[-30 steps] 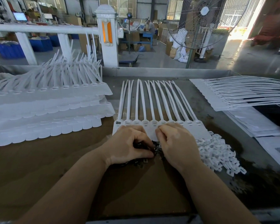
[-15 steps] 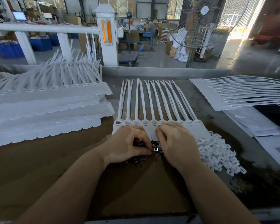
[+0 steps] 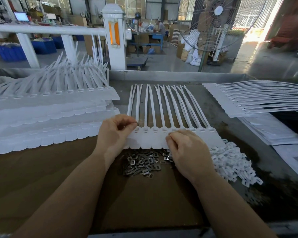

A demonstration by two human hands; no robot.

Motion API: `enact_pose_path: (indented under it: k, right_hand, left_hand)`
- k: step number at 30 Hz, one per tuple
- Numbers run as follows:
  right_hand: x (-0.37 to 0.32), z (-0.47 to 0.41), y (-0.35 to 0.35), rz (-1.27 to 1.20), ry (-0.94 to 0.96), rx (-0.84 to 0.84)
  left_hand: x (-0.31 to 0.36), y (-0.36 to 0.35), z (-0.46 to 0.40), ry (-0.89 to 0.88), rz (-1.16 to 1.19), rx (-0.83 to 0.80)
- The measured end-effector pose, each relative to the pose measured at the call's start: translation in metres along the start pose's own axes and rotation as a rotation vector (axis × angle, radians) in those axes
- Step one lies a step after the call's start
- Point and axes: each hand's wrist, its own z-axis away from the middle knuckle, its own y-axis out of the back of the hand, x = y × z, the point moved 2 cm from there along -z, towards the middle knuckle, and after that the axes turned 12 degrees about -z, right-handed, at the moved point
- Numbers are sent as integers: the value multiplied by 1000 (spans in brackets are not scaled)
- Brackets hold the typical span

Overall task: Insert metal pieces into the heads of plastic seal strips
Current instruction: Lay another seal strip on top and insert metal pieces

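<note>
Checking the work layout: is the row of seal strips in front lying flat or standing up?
Flat: the strip row lies on the table, tails pointing away.

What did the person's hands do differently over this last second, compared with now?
The left hand left the metal pieces and rose to the leftmost heads of the seal strip sheet, thumb and forefinger pinched together; what they hold is too small to tell. The right hand stayed by the pile, which now shows. The stacks and the white clips lie unchanged.

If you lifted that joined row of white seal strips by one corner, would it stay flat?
Probably not. The row of seal strips has long thin tails that already curve on the table, so it would likely droop. It looks light, and the joined heads should keep it together.
</note>
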Motion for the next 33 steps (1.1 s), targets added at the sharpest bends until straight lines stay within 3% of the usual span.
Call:
enact_pose_path:
  k: [16, 29, 33]
  right_hand:
    - [-2, 1, -1, 50, 13, -21]
    - [-2, 0, -1, 29, 36, 21]
    - [-2, 1, -1, 24, 37, 20]
  left_hand:
    - [-13, -8, -12, 161, -81, -3]
    - [-12, -14, -16, 153, -196, -42]
    - [-13, -14, -16, 189, -113, -26]
